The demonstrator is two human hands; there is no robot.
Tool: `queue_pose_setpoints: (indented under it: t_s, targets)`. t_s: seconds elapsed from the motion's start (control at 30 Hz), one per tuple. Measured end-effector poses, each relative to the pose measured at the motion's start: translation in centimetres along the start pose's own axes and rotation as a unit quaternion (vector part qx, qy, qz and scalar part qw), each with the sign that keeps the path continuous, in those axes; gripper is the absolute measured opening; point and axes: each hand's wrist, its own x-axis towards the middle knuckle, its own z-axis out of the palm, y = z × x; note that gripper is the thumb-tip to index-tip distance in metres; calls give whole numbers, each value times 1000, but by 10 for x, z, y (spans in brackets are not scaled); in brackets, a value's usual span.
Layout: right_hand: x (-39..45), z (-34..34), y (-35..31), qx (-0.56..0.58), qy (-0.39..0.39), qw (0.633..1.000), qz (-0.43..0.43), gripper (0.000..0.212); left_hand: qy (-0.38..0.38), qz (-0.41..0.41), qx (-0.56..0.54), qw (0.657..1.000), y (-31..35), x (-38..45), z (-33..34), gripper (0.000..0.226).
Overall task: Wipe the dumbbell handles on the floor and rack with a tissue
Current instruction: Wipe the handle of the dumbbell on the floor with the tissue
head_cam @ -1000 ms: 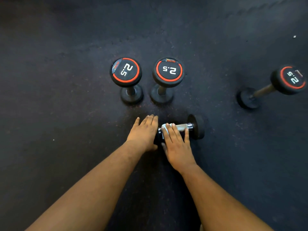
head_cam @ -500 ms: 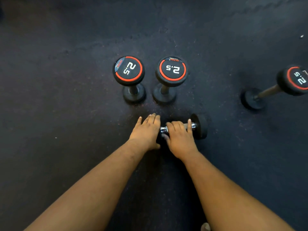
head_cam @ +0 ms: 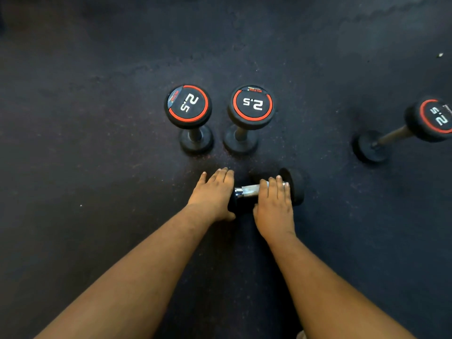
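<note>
A small dumbbell lies on its side on the dark floor, its chrome handle (head_cam: 247, 190) showing between my hands. My left hand (head_cam: 214, 194) rests flat on the dumbbell's left head, fingers straight. Over the right part of the handle lies my right hand (head_cam: 275, 201), fingers stretched across the bar up to the black right head (head_cam: 297, 185), thumb on the near side. The tissue is hidden under that hand. Two 2.5 dumbbells stand upright just behind: one on the left (head_cam: 187, 104) and one on the right (head_cam: 252, 105).
A third 2.5 dumbbell (head_cam: 401, 129) stands on end at the right edge of view. Dark rubber flooring (head_cam: 97, 167) spreads all around. A small white speck (head_cam: 440, 55) lies far right. No rack is in view.
My right hand has slid along the handle from its left end to its right end, baring the chrome on the left. The left hand has stayed on the dumbbell's head.
</note>
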Motion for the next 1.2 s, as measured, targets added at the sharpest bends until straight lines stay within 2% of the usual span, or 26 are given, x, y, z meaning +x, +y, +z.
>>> queue_pose_setpoints:
  t_s: [0.17,0.27,0.33,0.5,0.6,0.67,0.77,0.83,0.93,1.0,1.07,1.13,1.2]
  targets:
    - [-17,6,-24,1,23,990,-138,89,5,-1,-7,1000,1,1,3,120]
    - [-12,6,-5,4,19,999,-30,88,1,-5,-12,1000,0,2,3,124]
    - [-13,6,-1,-5,13,1000,-3,90,4,-5,-20,1000,0,2,5,126]
    - [-11,8,-32,39,7,989,-141,98,12,-10,-36,999,0,2,6,120]
    - [-4,4,-25,29,-4,989,-146,88,8,-11,-42,999,0,2,6,121]
    - [15,-4,-23,29,-19,988,-147,73,10,-11,-43,999,1,2,7,119]
    - [41,-22,-32,47,-91,984,-147,55,19,-9,-38,999,1,2,8,111]
    - [34,-24,-31,39,-88,985,-144,60,15,-9,-30,999,1,1,6,111]
    - [-7,-9,-23,22,-41,990,-136,79,10,-7,-20,1000,2,-1,5,119]
    - [-11,0,-22,0,-33,991,-126,79,14,-8,-19,1000,2,0,7,120]
    - [13,-7,-25,4,-29,992,-120,66,14,-12,-20,1000,3,-1,8,119]
    - [38,-23,-27,12,-79,989,-128,44,14,-12,-21,1000,4,-1,7,117]
    - [42,-28,-21,26,-98,986,-134,40,18,-11,-19,1000,4,-3,6,118]
